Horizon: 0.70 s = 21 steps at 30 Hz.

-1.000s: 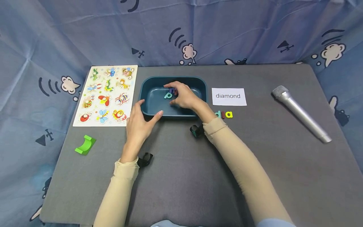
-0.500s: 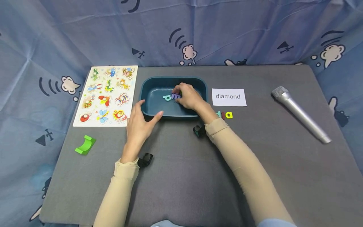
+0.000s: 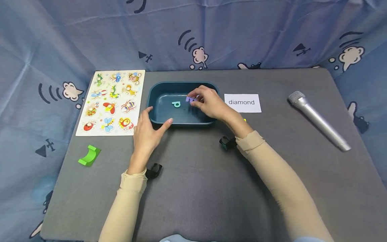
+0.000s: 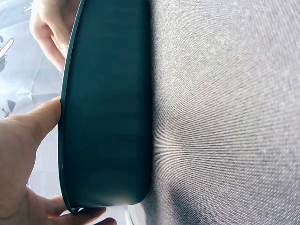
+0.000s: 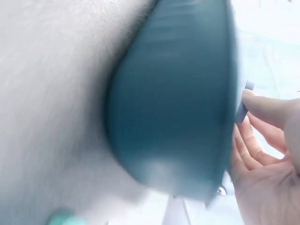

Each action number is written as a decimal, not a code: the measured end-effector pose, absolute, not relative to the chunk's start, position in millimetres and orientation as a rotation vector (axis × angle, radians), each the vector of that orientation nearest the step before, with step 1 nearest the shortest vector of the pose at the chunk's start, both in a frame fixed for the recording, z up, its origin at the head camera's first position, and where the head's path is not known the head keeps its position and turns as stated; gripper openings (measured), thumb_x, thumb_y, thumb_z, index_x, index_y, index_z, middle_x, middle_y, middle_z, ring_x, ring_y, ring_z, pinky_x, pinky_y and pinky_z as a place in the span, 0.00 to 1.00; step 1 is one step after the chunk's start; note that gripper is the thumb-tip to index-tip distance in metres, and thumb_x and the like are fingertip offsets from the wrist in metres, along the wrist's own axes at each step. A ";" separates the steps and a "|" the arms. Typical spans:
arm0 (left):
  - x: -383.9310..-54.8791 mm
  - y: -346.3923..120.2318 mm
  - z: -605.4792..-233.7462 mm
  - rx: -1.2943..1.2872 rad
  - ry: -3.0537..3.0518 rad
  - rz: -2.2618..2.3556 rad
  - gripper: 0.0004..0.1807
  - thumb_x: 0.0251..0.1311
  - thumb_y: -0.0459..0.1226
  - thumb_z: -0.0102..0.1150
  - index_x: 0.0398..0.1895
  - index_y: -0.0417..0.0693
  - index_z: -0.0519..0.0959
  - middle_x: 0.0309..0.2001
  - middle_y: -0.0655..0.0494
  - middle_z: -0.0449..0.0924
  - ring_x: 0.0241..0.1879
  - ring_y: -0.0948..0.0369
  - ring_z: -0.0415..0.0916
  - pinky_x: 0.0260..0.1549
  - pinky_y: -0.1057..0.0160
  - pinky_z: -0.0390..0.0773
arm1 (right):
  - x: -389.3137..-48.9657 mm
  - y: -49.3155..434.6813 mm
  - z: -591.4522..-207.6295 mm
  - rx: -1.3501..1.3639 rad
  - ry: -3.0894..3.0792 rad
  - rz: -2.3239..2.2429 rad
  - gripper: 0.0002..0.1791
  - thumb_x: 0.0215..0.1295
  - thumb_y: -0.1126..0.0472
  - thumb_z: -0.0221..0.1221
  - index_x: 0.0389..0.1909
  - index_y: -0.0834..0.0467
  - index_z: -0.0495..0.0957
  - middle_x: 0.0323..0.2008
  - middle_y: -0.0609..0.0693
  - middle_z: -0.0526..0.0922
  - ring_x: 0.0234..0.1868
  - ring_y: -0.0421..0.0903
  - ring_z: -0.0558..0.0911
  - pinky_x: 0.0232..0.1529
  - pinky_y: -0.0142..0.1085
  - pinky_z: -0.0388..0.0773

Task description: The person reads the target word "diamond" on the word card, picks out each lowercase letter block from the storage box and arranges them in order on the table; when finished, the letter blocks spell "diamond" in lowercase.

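Observation:
My right hand pinches a purple letter m between thumb and fingers, over the right half of a dark teal tray. In the right wrist view the letter shows edge-on beside the tray's rim. A mint letter lies on the tray floor, left of the held one. At the tray's front left corner my left hand is spread, thumb along the front rim and fingers at the left side. The left wrist view shows that thumb touching the rim.
A white card reading "diamond" lies right of the tray. A yellow letter peeks out behind my right wrist; its neighbours are hidden. A sticker sheet and green arched block lie left, a silver microphone right.
My right hand has taken hold of the purple letter and drawn slightly right with it, away from the mint letter. The forearm now covers most of the letters below the card. The left hand stays put.

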State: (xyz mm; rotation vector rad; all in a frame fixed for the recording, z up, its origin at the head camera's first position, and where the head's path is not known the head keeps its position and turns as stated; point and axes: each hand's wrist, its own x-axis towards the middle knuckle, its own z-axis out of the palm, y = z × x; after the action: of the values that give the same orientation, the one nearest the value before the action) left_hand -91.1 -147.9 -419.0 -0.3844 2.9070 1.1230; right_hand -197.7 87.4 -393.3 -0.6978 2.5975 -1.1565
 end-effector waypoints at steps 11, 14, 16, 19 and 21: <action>-90.6 -148.9 -418.6 -0.377 2.915 1.121 0.53 0.63 0.64 0.67 0.83 0.48 0.58 0.80 0.44 0.63 0.76 0.44 0.65 0.70 0.37 0.63 | -173.7 173.8 -380.3 -0.654 2.753 -1.265 0.15 0.68 0.67 0.70 0.55 0.63 0.86 0.48 0.58 0.86 0.47 0.52 0.86 0.50 0.24 0.79; -90.6 -148.6 -418.4 -0.377 2.914 1.121 0.53 0.63 0.64 0.67 0.82 0.48 0.58 0.80 0.44 0.63 0.76 0.44 0.65 0.70 0.37 0.63 | -169.7 200.0 -384.2 -0.595 2.811 -1.222 0.14 0.68 0.69 0.70 0.54 0.63 0.87 0.48 0.57 0.86 0.46 0.48 0.86 0.47 0.17 0.75; -90.4 -148.5 -418.3 -0.380 2.912 1.124 0.53 0.63 0.64 0.67 0.82 0.48 0.58 0.80 0.44 0.63 0.76 0.44 0.65 0.70 0.37 0.63 | -165.1 217.3 -387.9 -0.579 2.844 -1.186 0.14 0.67 0.69 0.70 0.52 0.63 0.87 0.47 0.58 0.87 0.44 0.42 0.84 0.46 0.15 0.74; -90.1 -148.7 -418.4 -0.381 2.910 1.124 0.53 0.63 0.65 0.67 0.82 0.48 0.58 0.81 0.44 0.63 0.76 0.44 0.65 0.70 0.37 0.63 | -157.8 240.3 -395.9 -0.589 2.865 -1.154 0.13 0.65 0.69 0.72 0.50 0.64 0.88 0.46 0.59 0.87 0.41 0.34 0.81 0.44 0.16 0.74; -90.1 -149.0 -418.6 -0.380 2.911 1.122 0.53 0.63 0.65 0.67 0.82 0.48 0.58 0.81 0.44 0.63 0.76 0.44 0.65 0.69 0.38 0.64 | -153.1 253.1 -401.9 -0.612 2.884 -1.106 0.13 0.64 0.69 0.72 0.49 0.64 0.88 0.44 0.60 0.88 0.40 0.34 0.81 0.42 0.17 0.73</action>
State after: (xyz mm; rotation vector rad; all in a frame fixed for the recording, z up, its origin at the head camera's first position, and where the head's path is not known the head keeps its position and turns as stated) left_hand -90.1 -149.0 -418.6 -0.3798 2.9110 1.1221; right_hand -153.1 253.1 -401.9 -0.6120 2.8842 -1.1060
